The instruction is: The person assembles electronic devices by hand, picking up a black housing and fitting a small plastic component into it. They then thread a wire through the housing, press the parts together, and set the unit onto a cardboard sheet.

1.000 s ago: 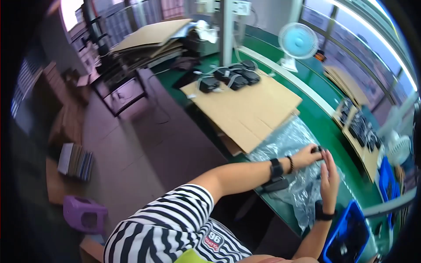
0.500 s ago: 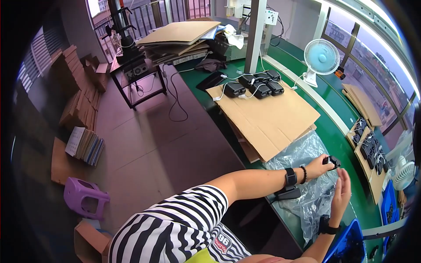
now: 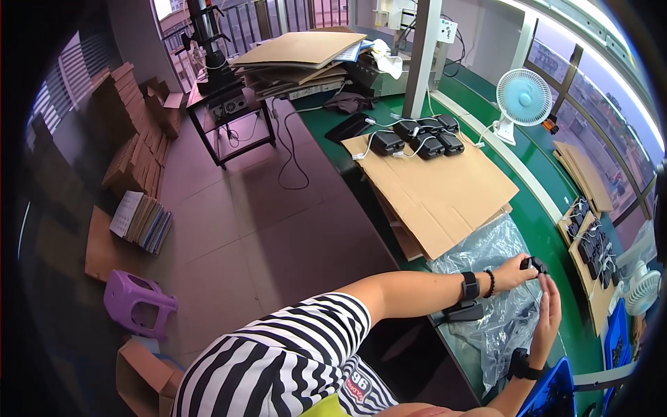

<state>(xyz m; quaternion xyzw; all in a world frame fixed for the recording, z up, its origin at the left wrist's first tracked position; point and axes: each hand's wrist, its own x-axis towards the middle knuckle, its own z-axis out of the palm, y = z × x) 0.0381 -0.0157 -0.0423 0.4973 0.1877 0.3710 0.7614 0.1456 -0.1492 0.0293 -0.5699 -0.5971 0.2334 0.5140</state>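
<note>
My left hand (image 3: 512, 272) is closed around a small black plastic device (image 3: 536, 265) above the clear plastic bag. Its exact kind is too small to make out. Close beside it is my right hand (image 3: 547, 309), fingers stretched upward, fingertips at the device's lower edge; whether they touch it I cannot tell. Under both hands, the crumpled clear plastic bag (image 3: 479, 330) spreads over the green table (image 3: 517, 221). A black box-shaped thing (image 3: 464, 312) lies beneath my left wrist.
Beyond the bag, flat cardboard (image 3: 438, 198) carries several black boxes (image 3: 427, 144) with white cables. A blue bin (image 3: 552, 393) stands near my right forearm. A white fan (image 3: 521, 101) is at the back right. More black units (image 3: 594, 247) lie on cardboard to the right. A purple stool (image 3: 139, 302) stands left.
The view has shifted slightly, so the scene sits a little further right. My right fingertips have come closer to the black device, which stays in my left hand.
</note>
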